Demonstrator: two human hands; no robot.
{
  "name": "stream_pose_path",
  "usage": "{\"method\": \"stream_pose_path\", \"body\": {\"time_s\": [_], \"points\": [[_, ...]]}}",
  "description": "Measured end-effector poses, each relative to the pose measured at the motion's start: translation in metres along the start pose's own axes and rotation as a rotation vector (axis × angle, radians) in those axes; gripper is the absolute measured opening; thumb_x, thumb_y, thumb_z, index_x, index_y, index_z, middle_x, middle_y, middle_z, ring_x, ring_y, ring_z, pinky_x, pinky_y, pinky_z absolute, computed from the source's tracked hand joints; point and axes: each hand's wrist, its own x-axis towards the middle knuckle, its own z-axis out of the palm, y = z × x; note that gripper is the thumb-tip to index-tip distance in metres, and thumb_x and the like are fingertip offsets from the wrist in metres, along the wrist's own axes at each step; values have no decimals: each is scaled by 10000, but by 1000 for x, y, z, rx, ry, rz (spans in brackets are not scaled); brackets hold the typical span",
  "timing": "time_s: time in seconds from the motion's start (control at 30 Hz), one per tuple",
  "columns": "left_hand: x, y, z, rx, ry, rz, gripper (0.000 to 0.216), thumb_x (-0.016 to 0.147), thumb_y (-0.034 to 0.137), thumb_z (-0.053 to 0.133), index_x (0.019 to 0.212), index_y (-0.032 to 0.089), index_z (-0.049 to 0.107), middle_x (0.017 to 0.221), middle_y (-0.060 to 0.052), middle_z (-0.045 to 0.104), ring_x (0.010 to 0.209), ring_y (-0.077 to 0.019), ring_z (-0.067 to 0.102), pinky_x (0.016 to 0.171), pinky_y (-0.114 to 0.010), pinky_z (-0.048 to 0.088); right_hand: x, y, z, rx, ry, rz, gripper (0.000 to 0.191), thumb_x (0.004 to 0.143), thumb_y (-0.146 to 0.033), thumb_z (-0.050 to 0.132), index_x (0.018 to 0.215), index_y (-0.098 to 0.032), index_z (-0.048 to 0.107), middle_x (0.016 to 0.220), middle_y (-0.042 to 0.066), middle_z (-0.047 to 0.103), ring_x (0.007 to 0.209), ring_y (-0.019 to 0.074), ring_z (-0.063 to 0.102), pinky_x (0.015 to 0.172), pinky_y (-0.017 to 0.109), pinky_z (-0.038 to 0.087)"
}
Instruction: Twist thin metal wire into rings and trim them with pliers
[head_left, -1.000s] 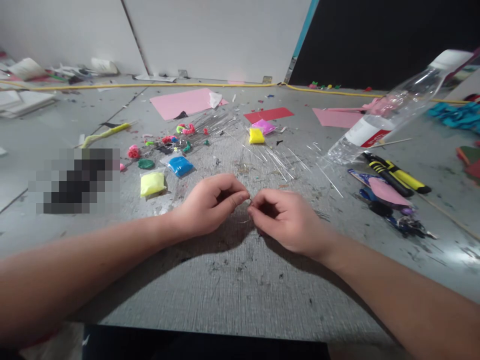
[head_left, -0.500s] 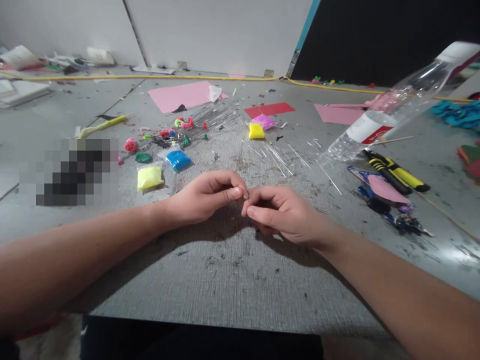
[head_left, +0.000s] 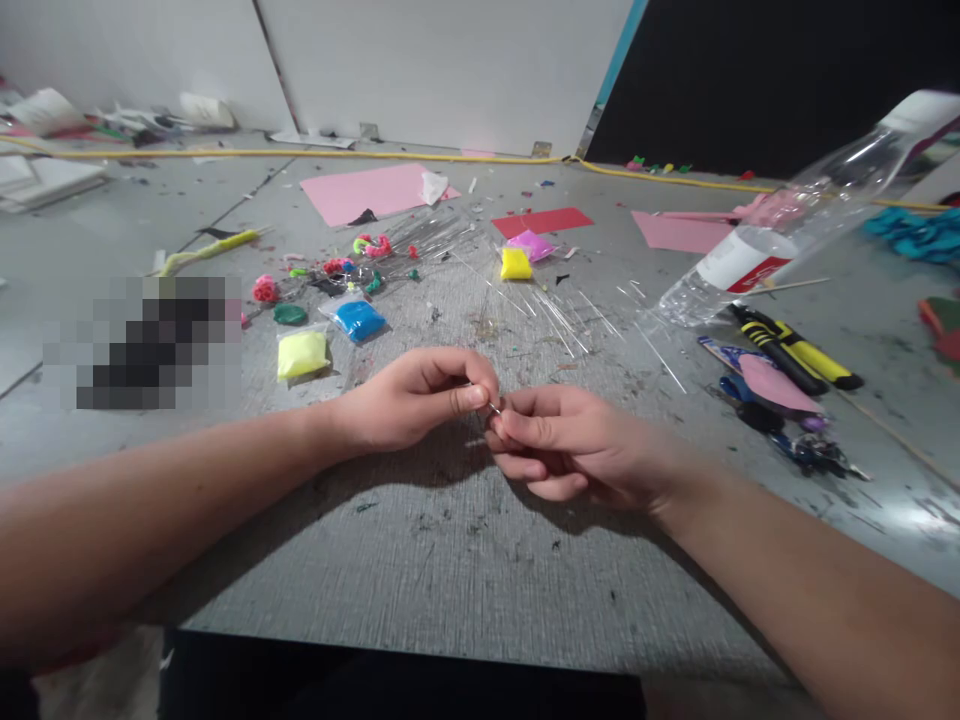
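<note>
Between my two hands, just above the grey table, is a short, thin piece of silvery wire (head_left: pixel 493 408); most of it is hidden by the fingers. My left hand (head_left: pixel 427 398) pinches one end between thumb and forefinger. The thumb and forefinger of my right hand (head_left: pixel 566 435) close on the other end, with the lower fingers curled beneath. Beyond the hands, several straight thin wires (head_left: pixel 559 325) lie loose. Left of these are a blue clay packet (head_left: pixel 358 320) and a pale yellow clay packet (head_left: pixel 302 354).
A tilted plastic bottle (head_left: pixel 787 230) is at the right, with black-and-yellow pliers (head_left: pixel 802 350) beside it. Further back lie pink paper (head_left: pixel 360 192), red paper (head_left: pixel 541 221), a yellow packet (head_left: pixel 515 264) and a purple packet (head_left: pixel 529 244). Small coloured clay pieces (head_left: pixel 265 289) are scattered left of centre.
My right hand has turned and dropped slightly, its lower fingers showing more. A little more wire is visible between the fingertips. The left hand keeps its pinch.
</note>
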Motion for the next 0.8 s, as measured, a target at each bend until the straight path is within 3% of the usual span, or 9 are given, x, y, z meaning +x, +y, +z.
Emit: {"method": "stream_pose_path", "body": {"time_s": [0.17, 0.3, 0.5, 0.67, 0.8], "points": [[1, -1, -1, 110, 34, -17, 296, 980, 419, 625, 855, 151, 634, 812, -28, 635, 773, -137, 584, 745, -264, 484, 0, -2, 0, -212, 50, -27, 415, 820, -489, 813, 822, -189, 526, 602, -57, 521, 407, 24, 338, 357, 163, 211], [2, 2, -5, 257, 37, -45, 193, 964, 308, 600, 860, 149, 632, 819, -27, 631, 763, -133, 574, 717, -255, 479, 2, -4, -1, -555, 252, -165, 391, 858, -538, 739, 832, -207, 533, 583, -74, 466, 445, 67, 379, 404, 218, 279], [1, 6, -2, 470, 27, -48, 182, 923, 279, 623, 781, 167, 637, 704, 9, 630, 662, -112, 554, 638, -233, 450, 6, -4, -8, -1127, 448, -498, 200, 941, -325, 615, 787, -208, 563, 704, -2, 560, 653, 152, 491, 586, 307, 385], [-1, 13, 15, 248, 127, -329, 217, 961, 322, 572, 848, 158, 657, 703, -18, 688, 645, -131, 637, 609, -245, 496, 9, 1, -13, -1424, 546, -838, 179, 983, -229, 521, 805, -209, 528, 820, 46, 580, 730, 175, 533, 658, 327, 424], [-2, 16, 22, 78, 151, -367, 227, 963, 341, 579, 898, 147, 677, 745, -49, 729, 662, -143, 669, 647, -274, 535, 8, 5, -11, -1655, 579, -962, 247, 1028, -209, 431, 808, -199, 543, 801, 72, 567, 716, 187, 527, 648, 338, 431]]}}
